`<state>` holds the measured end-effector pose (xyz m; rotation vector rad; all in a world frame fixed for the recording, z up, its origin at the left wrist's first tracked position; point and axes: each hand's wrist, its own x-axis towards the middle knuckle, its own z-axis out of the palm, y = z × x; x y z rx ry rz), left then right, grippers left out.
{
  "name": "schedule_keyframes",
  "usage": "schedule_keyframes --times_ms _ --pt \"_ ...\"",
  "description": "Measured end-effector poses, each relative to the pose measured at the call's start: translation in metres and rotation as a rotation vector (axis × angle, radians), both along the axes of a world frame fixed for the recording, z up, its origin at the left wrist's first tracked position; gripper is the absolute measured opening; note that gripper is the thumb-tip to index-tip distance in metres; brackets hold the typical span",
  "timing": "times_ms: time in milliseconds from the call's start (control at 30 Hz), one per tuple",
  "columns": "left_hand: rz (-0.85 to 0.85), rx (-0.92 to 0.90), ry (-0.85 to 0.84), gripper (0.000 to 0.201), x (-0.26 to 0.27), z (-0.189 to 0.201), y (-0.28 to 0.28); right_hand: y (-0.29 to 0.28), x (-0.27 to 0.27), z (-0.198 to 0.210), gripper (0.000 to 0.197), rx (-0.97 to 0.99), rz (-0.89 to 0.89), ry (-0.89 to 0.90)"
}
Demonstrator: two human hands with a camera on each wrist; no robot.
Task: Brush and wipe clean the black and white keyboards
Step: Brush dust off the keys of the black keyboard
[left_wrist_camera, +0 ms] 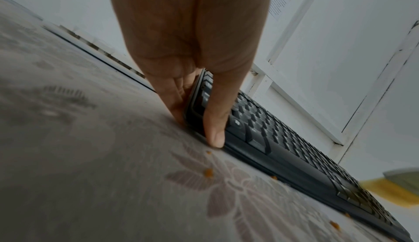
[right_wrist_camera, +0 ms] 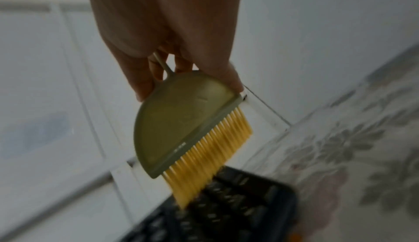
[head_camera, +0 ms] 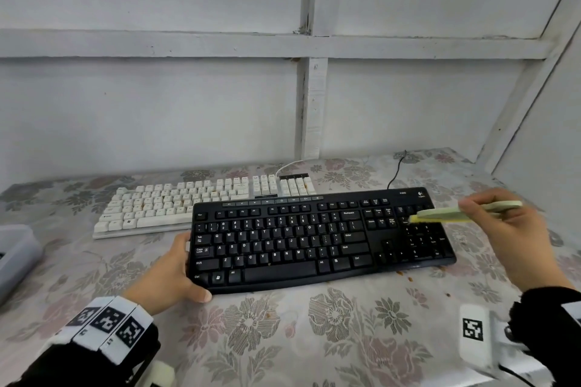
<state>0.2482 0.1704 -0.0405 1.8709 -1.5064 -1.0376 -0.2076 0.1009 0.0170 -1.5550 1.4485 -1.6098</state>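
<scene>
The black keyboard (head_camera: 314,236) lies in front of me on the flowered cloth, with the white keyboard (head_camera: 188,201) just behind it to the left. My left hand (head_camera: 180,267) grips the black keyboard's left end, thumb at the front corner (left_wrist_camera: 215,135). My right hand (head_camera: 500,226) holds a small pale green brush (head_camera: 449,214) by its handle. Its yellow bristles (right_wrist_camera: 208,156) hang just over or on the keys at the black keyboard (right_wrist_camera: 226,210)'s top right; I cannot tell if they touch. In the left wrist view the brush (left_wrist_camera: 390,190) shows at the far end of the black keyboard (left_wrist_camera: 294,147).
Orange crumbs (head_camera: 405,275) lie on the cloth by the black keyboard's front right, and more crumbs (left_wrist_camera: 208,172) near my left thumb. A grey plastic box (head_camera: 15,258) stands at the table's left edge. White panelled walls close the back and right. Both keyboards' cables run back.
</scene>
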Motion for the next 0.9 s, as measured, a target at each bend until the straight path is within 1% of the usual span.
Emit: schedule_keyframes --times_ms 100,133,200,267,300,333,367,433,500,567,633,733,833,900 --pt "0.001 0.010 -0.011 0.100 0.003 -0.002 -0.001 0.003 0.005 0.004 0.012 0.007 0.142 -0.077" --pt "-0.002 0.014 -0.014 0.100 0.003 -0.002 -0.001 0.004 0.007 0.004 0.015 0.033 0.151 -0.074" --pt "-0.006 0.017 -0.019 0.099 0.003 -0.002 -0.001 0.006 0.008 0.001 0.023 0.057 0.067 -0.031" --pt "-0.006 0.017 -0.018 0.098 0.003 -0.002 -0.001 0.011 0.015 0.005 0.016 0.042 -0.088 0.045" --pt "-0.006 0.018 -0.018 0.098 0.003 -0.002 -0.001 0.014 0.022 0.007 0.017 0.023 -0.141 0.095" --pt "-0.006 0.019 -0.018 0.098 0.002 -0.002 -0.001 0.020 0.034 0.009 0.019 0.002 -0.152 0.119" --pt "-0.005 0.018 -0.020 0.099 0.003 -0.003 -0.001 0.026 0.050 0.011 0.016 -0.006 -0.112 0.099" --pt "-0.002 0.023 -0.021 0.099 0.003 -0.003 -0.002 0.043 0.093 0.014 0.008 0.015 0.053 0.060" --pt "0.003 0.023 -0.018 0.099 0.003 -0.003 -0.002 0.059 0.141 0.011 0.007 0.036 0.213 0.104" --pt "-0.007 0.023 -0.026 0.101 0.003 -0.002 -0.002 0.068 0.186 0.004 0.006 0.052 0.306 0.155" --pt "-0.010 0.021 -0.041 0.104 0.003 -0.001 -0.001 0.076 0.222 -0.002 0.009 0.043 0.351 0.192" --pt "0.002 0.010 -0.066 0.108 0.000 -0.001 -0.002 0.084 0.259 -0.004 0.009 0.069 0.405 0.232" --pt "0.028 -0.008 -0.093 0.101 -0.002 -0.001 -0.004 0.089 0.280 -0.008 0.011 0.062 0.411 0.313" --pt "0.026 -0.004 -0.085 0.101 -0.002 -0.001 -0.004 0.088 0.282 -0.010 0.012 0.041 0.394 0.339"
